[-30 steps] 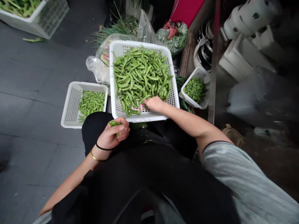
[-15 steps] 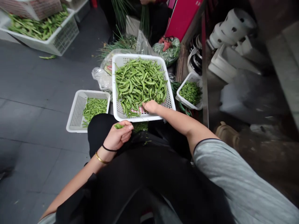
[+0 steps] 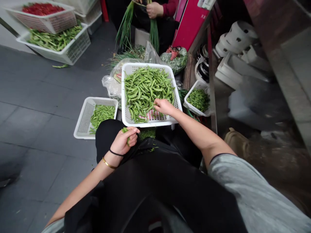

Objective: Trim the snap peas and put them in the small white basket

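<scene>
My left hand is closed around a few green pea pods in front of the near rim of a white basket. That basket stands before my knees, heaped with pea pods. My right hand is over the heap's near right side, its fingers pinched together at the pods; what lies between the fingertips is hidden. To the left, a lower white basket on the floor has a smaller lot of pea pods in it.
At right stands a small basket of leafy greens, beside a metal shelf post. Stacked baskets with greens and red peppers are at upper left. Across from me, another person's hand holds long green stalks. Plastic bags lie behind the basket.
My right hand has drawn up and slightly right from the pods at the basket's near side. My left hand keeps its pods. The view has tilted up, showing more of the other person.
</scene>
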Demonstrator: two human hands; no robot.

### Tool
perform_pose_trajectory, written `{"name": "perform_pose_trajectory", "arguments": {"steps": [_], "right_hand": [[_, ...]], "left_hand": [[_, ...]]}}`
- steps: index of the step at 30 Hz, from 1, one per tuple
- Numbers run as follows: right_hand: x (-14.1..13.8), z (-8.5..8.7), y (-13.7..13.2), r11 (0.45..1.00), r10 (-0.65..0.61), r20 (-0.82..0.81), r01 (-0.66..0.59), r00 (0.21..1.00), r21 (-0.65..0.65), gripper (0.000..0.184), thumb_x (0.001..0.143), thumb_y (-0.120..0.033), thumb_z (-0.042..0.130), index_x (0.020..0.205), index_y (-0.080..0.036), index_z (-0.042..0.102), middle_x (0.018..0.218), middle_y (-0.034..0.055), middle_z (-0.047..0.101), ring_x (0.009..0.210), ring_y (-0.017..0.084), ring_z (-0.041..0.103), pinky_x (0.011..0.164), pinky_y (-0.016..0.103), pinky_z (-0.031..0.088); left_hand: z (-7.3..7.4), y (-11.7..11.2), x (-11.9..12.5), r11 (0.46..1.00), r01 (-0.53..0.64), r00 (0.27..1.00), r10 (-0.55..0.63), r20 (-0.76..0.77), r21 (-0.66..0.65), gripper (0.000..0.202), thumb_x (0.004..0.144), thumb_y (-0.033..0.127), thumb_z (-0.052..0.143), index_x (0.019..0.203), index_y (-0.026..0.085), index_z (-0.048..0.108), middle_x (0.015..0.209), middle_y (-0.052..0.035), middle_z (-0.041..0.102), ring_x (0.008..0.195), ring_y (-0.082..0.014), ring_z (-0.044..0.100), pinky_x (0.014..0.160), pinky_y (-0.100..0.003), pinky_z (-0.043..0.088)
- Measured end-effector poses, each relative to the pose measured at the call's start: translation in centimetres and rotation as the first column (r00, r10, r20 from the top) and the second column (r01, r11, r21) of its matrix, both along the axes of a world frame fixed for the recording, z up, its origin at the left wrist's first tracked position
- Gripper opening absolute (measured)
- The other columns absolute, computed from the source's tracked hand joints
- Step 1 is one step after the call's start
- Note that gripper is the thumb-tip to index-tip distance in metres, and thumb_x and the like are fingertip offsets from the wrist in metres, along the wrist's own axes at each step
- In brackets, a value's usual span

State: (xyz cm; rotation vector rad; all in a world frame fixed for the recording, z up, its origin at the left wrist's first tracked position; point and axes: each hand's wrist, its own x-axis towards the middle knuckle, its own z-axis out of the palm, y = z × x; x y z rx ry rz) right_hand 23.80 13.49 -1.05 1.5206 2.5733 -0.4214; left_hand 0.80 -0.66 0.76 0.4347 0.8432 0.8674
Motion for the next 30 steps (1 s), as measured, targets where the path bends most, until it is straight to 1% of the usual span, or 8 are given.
{"name": "perform_pose_trajectory", "arguments": {"steps": [2,4,7,11,14,19,26,30], "right_hand": [[0.5,0.9,-1.8,0.994,-0.108,-0.325,0.108,0.940,-0.018,0.029,0.095,-0.027,0.031,0.113,-0.010,0.046,0.091,0.0103,0.068,0.081,0.014,0.066,0.075,0.027,0.049],[0.3,1.5,-4.5,0.977,-0.200,-0.679,0.192,0.706,-0.088,0.027,0.095,-0.032,0.035,0.111,-0.013,0.045,0.084,0.0059,0.068,0.071,0.012,0.066,0.069,0.026,0.051],[-1.0,1.8,-9.2,0.979,-0.146,-0.864,0.194,0.481,-0.058,0.023,0.091,-0.033,0.047,0.106,-0.016,0.049,0.085,0.0045,0.068,0.073,0.012,0.066,0.069,0.026,0.052],[-2.3,2.0,-13.0,0.987,-0.040,-0.858,0.153,0.512,0.045,0.018,0.084,-0.028,0.055,0.098,-0.017,0.054,0.083,0.0037,0.065,0.071,0.011,0.063,0.068,0.025,0.052],[-2.4,2.1,-13.7,0.989,-0.131,-0.872,0.001,0.471,-0.148,0.021,0.080,-0.029,0.059,0.095,-0.017,0.051,0.082,0.0014,0.061,0.070,0.010,0.061,0.067,0.024,0.052],[-2.6,2.5,-14.1,0.886,-0.382,-0.831,-0.097,0.404,-0.454,0.032,0.073,-0.040,0.068,0.082,-0.018,0.045,0.066,-0.0059,0.049,0.055,0.006,0.047,0.052,0.019,0.043],[-2.6,4.2,-13.8,0.910,-0.265,-0.778,-0.119,0.570,-0.397,0.035,0.079,-0.044,0.060,0.067,-0.018,0.042,0.056,-0.0074,0.040,0.051,0.005,0.035,0.049,0.018,0.031],[-3.0,4.8,-13.5,0.943,-0.275,-0.761,0.012,0.588,-0.331,0.041,0.079,-0.042,0.062,0.059,-0.018,0.035,0.053,-0.0079,0.034,0.051,0.005,0.031,0.050,0.018,0.027]], "left_hand": [[-0.1,0.4,0.6,1.000,0.014,0.999,-0.013,-0.033,0.004,0.022,0.068,0.025,0.075,0.079,0.008,0.067,0.046,0.0060,0.041,0.036,-0.0021,0.029,0.034,-0.015,0.020],[0.0,0.8,1.5,1.000,0.023,0.997,-0.022,-0.072,0.019,0.028,0.068,0.027,0.075,0.087,0.007,0.068,0.056,0.0004,0.055,0.038,-0.0025,0.033,0.034,-0.015,0.020],[0.5,1.2,2.8,0.998,-0.017,0.997,0.021,-0.069,0.061,0.032,0.068,0.031,0.076,0.089,0.008,0.067,0.070,-0.0051,0.064,0.040,-0.0022,0.034,0.033,-0.016,0.021],[0.7,1.2,3.5,0.988,-0.114,0.992,0.118,-0.037,0.109,0.027,0.063,0.029,0.079,0.073,0.010,0.062,0.063,-0.0014,0.060,0.041,-0.0020,0.035,0.034,-0.015,0.023],[0.5,0.8,3.0,0.984,-0.116,0.982,0.134,-0.133,0.134,0.025,0.063,0.027,0.079,0.069,0.011,0.060,0.052,0.0022,0.054,0.037,-0.0021,0.034,0.034,-0.016,0.023],[0.4,0.1,2.6,0.977,0.010,0.942,0.062,-0.330,0.214,0.026,0.068,0.032,0.076,0.077,0.011,0.064,0.041,0.0055,0.046,0.033,-0.0037,0.034,0.034,-0.017,0.024],[0.3,-0.3,3.3,0.970,0.105,0.933,-0.020,-0.359,0.218,0.028,0.068,0.035,0.075,0.073,0.011,0.061,0.042,0.0041,0.049,0.033,-0.0046,0.037,0.032,-0.016,0.025],[0.8,-0.3,3.3,0.950,0.135,0.901,0.000,-0.434,0.280,0.029,0.071,0.038,0.073,0.077,0.012,0.061,0.040,0.0055,0.047,0.033,-0.0051,0.036,0.033,-0.017,0.026]]}}
